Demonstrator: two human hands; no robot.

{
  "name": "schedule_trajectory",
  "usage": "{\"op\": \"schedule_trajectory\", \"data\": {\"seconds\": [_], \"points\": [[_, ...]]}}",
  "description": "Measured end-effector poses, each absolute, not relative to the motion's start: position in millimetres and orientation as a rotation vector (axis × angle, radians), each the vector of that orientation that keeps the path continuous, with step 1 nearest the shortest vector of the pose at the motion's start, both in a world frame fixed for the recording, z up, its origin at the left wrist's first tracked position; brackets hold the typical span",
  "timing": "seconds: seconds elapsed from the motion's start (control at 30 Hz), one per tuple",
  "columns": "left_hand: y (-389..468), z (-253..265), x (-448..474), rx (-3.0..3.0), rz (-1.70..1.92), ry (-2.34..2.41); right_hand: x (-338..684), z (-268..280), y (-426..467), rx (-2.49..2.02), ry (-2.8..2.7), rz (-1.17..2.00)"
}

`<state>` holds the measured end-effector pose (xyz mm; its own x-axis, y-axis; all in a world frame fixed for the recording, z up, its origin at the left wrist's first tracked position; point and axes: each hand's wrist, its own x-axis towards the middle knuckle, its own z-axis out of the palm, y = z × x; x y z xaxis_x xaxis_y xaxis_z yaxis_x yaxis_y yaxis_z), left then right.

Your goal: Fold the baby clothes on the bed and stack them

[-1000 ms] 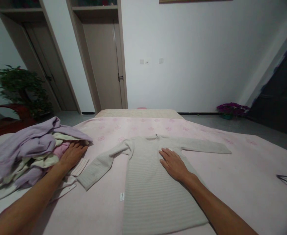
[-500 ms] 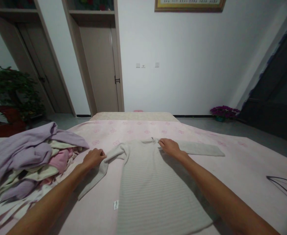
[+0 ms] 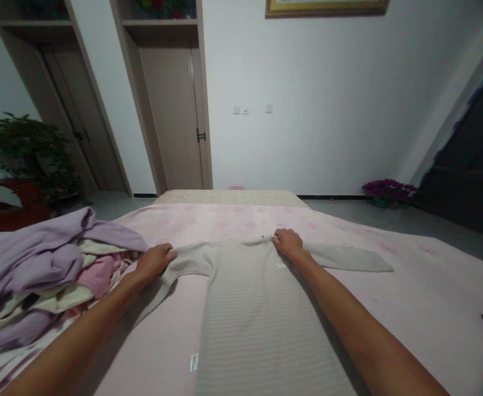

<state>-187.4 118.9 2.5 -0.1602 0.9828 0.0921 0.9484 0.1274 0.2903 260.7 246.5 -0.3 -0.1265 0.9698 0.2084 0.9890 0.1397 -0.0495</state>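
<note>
Head view: left grip (image 3: 167, 254) pinches sleeve (image 3: 192, 259) of striped top (image 3: 245, 313); right grip (image 3: 281, 237) closed on top beside neckline (image 3: 253, 243); looks soft, light, limp; best held at shoulders (image 3: 220, 251)

Dim, cool indoor lt, src off-frame; soft shadow by L arm (image 3: 87, 333) on pink sheet (image 3: 414, 308); wide-angle lean on far-L door (image 3: 78, 113); R corners dark, blurry

Left fingers (image 3: 170, 252) hold the striped shirt (image 3: 245, 308) by a sleeve (image 3: 194, 260), right fingers (image 3: 281, 236) near its neckline (image 3: 251, 241).
</note>
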Motion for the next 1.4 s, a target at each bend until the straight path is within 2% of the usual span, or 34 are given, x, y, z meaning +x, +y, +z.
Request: {"op": "schedule_trajectory", "data": {"seconds": [0.27, 0.43, 0.57, 0.67, 0.83, 1.17, 1.27, 1.4], "points": [[144.4, 30.1, -163.6, 2.151, 0.48, 2.579, 276.1, 5.7, 244.0, -1.953, -2.059, -0.263], [106.3, 5.0, -116.2, 2.425, 0.598, 2.07, 304.1, 5.9, 202.2, -1.892, -2.107, -0.24], [51.8, -9.7, -66.4, 2.388, 0.683, 1.773, 336.6, 12.9, 148.9, -2.004, -2.094, -0.064], [17.3, -11.1, -38.4, 2.403, 0.689, 1.656, 353.2, 13.9, 106.4, -2.122, -2.122, 0.125], [-20.7, -1.3, -7.6, 2.451, 0.632, 1.49, 355.5, 4.6, 53.2, -2.132, -2.179, 0.137], [-65.9, 4.1, -5.5, 2.541, 0.354, 1.202, 387.7, -3.2, 23.7, -1.87, -2.029, 0.518], [-60.1, 11.8, -9.7, 2.478, 0.303, 1.154, 388.4, 6.9, 20.6, -1.962, -2.117, 0.443], [-49.0, 26.1, 3.4, 2.391, 0.22, 1.126, 368.4, 25.6, 27.4, -2.052, -2.179, 0.085]]}}
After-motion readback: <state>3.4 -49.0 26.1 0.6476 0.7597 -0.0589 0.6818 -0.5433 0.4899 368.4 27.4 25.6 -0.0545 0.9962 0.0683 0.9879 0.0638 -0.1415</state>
